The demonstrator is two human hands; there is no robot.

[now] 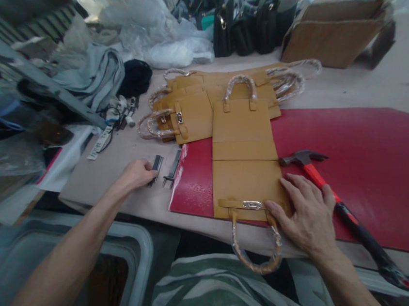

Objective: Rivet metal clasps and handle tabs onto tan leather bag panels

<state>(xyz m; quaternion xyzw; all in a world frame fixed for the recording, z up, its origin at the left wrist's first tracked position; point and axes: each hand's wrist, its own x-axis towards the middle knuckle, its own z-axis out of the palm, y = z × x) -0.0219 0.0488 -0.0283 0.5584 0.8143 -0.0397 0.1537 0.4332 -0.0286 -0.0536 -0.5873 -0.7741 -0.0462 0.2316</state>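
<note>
A flat tan bag panel (243, 181) lies unfolded on a red mat (358, 154). A handle (251, 265) in clear wrap hangs from its near end past the table edge, and a silver clasp (252, 205) sits on a strap above it. My right hand (305, 215) rests flat on the panel's right side, fingers spread, thumb by the handle's base. On the bare table left of the mat, my left hand (138, 174) pinches a small dark metal bar (156, 167); its fingertips are partly hidden. Beside it lies a similar pronged metal piece (172, 170).
A claw hammer (348, 212) with a red and black handle lies right of my right hand. More tan panels (194, 113) are piled behind. Dark bags (245, 28), a cardboard box (337, 33) and clear plastic (165, 42) stand further back. A plastic bin (143, 249) is below the edge.
</note>
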